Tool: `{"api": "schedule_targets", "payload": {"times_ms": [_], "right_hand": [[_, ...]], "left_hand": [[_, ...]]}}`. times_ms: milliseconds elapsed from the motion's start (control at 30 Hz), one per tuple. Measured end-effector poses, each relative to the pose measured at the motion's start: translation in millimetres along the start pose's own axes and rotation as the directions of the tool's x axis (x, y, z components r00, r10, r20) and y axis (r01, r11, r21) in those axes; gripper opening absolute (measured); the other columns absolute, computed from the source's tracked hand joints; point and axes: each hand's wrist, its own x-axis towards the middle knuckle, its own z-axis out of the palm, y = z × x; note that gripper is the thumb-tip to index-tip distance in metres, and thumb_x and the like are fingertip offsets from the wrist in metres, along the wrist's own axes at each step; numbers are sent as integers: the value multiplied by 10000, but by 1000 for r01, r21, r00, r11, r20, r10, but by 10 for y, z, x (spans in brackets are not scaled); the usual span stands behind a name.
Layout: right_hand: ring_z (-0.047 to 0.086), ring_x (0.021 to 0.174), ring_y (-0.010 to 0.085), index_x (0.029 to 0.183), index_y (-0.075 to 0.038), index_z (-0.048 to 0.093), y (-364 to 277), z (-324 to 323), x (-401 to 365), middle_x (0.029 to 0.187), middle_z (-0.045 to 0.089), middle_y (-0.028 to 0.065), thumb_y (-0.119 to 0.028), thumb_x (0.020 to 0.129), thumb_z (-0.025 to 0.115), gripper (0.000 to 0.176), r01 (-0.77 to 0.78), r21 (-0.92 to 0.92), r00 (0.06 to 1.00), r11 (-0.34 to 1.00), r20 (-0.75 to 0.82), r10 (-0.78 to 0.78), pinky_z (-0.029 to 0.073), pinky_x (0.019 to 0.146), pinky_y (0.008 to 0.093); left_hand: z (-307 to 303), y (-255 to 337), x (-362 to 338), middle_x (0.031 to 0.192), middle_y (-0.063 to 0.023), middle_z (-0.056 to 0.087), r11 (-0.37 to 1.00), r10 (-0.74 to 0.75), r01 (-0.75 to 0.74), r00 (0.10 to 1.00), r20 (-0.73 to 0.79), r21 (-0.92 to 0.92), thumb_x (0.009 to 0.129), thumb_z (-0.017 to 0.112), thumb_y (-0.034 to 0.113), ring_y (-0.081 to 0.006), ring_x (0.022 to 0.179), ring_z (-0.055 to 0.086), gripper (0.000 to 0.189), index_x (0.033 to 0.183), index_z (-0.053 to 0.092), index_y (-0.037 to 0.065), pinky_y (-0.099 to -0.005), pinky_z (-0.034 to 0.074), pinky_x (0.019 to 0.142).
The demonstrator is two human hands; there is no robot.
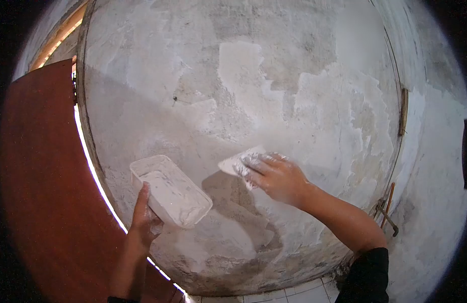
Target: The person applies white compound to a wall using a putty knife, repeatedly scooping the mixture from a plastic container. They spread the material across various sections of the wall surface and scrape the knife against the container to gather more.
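Observation:
My left hand (pixel 146 217) grips a rectangular plastic tub (pixel 205 214) by its near side, thumb over the rim. White wall putty (pixel 175 199) coats the inside of this tilted container. To the right, my right hand (pixel 276 177) is closed around a flat putty spreader (pixel 231 162), whose surface and my fingers are smeared white. The spreader is at the grey plastered wall (pixel 193 126); its far edge seems to meet the surface, though contact is hard to make out. Pale putty patches (pixel 243 76) with ragged edges cover parts of the wall.
A reddish-brown door (pixel 39 177) stands at the left, with light through the gap beside it. A bent pipe (pixel 390 222) juts out at the lower right. White floor tiles (pixel 304 293) run along the wall's foot.

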Motion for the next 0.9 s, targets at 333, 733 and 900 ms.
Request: {"api": "schedule_targets", "payload": {"times_ms": [333, 733, 900], "right_hand": [[578, 1152, 282, 1184, -87, 606, 52, 415, 821, 1291, 562, 118, -139, 852, 564, 339, 112, -183, 984, 977, -114, -135, 509, 917, 378], [597, 1107, 383, 1178, 28, 564, -546, 514, 530, 1243, 561, 269, -141, 870, 527, 353, -81, -143, 968, 986, 226, 112, 528, 878, 442], [656, 715, 285, 1029, -93, 666, 1, 49, 965, 872, 684, 133, -117, 830, 543, 235, -602, -128, 796, 788, -166, 581, 525, 601, 398]], "left_hand": [[-313, 639, -57, 1385, -159, 443, 984, 159, -143, 973, -167, 106, 915, 481, 571, -320, 1256, 463, 748, 1430, 317, 54, -470, 410, 1022], [-855, 822, -68, 1415, -207, 374, 992, 113, -106, 988, -107, 64, 913, 468, 576, -334, 1290, 415, 813, 1454, 243, 12, -450, 383, 1040], [-710, 948, 64, 1410, -206, 376, 959, 259, -250, 964, -55, 130, 923, 466, 558, -330, 1283, 420, 790, 1449, 246, 10, -456, 382, 1041]]}}
